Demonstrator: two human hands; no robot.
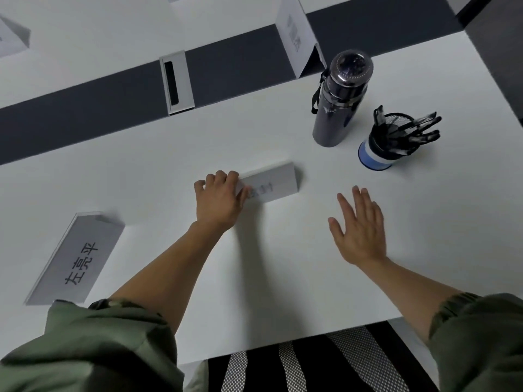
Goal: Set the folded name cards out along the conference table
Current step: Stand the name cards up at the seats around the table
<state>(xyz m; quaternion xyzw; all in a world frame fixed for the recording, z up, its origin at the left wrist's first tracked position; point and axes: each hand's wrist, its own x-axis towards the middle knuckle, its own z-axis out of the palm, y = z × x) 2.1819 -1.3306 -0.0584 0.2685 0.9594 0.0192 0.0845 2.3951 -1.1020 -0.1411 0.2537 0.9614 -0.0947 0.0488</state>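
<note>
Nearest the camera: two green sleeves point(99, 335), pushed up the forearms, and a striped mesh chair point(311, 366) tucked under the table point(169, 142) edge.

Landmark: the dark water bottle point(336, 103), standing upright.

- Left hand point(219, 199): to the near left of the bottle. Its fingers are curled over the top of the left end of a folded name card point(271, 183), with the thumb on the card's front face, so it grips the card.
- Right hand point(358, 230): nearer than the bottle and slightly to its right. It is flat, with the fingers straight and spread, and holds nothing. Whether it touches the table cannot be told.
- Card in hand: it sits on the table as a tent with the ridge up. Its long axis runs left to right, and the right end is angled slightly away towards the bottle. The printed face looks back at the person, and the print is too blurred to read.
- Pen cup point(387, 142): just to the near right of the bottle.

Progress, as a judgement:
- Second card point(76, 258): set down far to the near left of the bottle. Its long axis is skewed from near left to far right.
- Third card point(297, 38): stands just beyond the bottle.
- Fourth card point(11, 38): far to the left, across the dark strip point(85, 114).
- Three cards therefore look placed, and the one in hand is at its spot but not yet released.
- No spare stack is in view, so the number left is unknown.
- The skewed near-left card may want squaring.
</note>
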